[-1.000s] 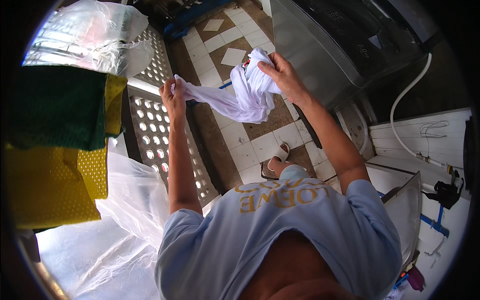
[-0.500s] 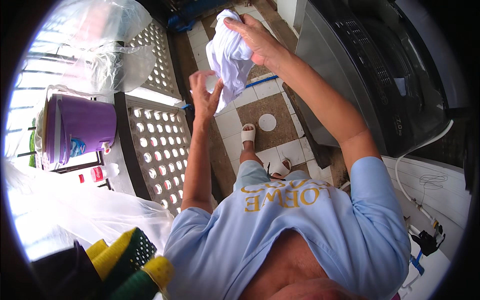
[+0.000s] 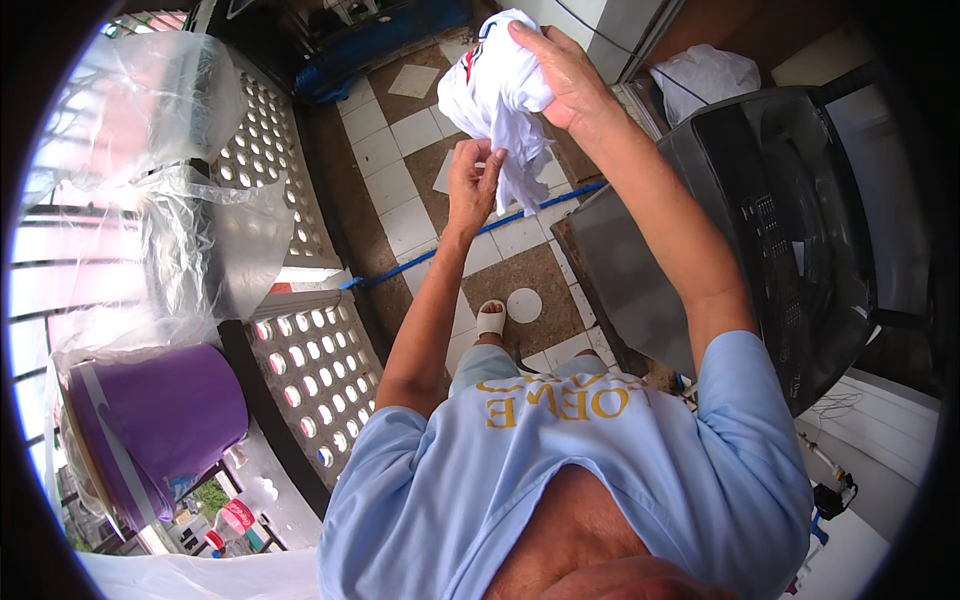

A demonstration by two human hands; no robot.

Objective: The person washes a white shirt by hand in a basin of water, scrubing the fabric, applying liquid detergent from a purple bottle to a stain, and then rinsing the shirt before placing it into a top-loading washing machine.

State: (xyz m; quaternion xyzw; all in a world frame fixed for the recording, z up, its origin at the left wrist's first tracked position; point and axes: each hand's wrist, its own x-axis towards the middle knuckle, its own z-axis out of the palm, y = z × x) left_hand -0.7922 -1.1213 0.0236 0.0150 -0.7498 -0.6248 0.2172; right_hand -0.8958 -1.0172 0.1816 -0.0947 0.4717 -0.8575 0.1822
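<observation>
A bunched white cloth (image 3: 495, 90), with a small red and dark print near its upper left, is held up in the air in front of me. My right hand (image 3: 568, 78) grips its upper right side, thumb on top and fingers behind. A twisted tail of the fabric hangs below. My left hand (image 3: 474, 182) pinches the left edge of that tail between thumb and fingers. What kind of garment it is cannot be made out.
A dark top-loading washing machine (image 3: 655, 250) stands at the right, a white plastic bag (image 3: 705, 82) beyond it. At the left, a purple bucket (image 3: 185, 415) and red-labelled bottle (image 3: 232, 520) sit by a perforated wall (image 3: 320, 375). A blue hose (image 3: 425, 256) crosses the tiles.
My left hand, its fingers more spread before, now pinches the hanging fabric. The cloth has turned to show its print. The view has shifted, and the yellow and green things at lower left are gone from it.
</observation>
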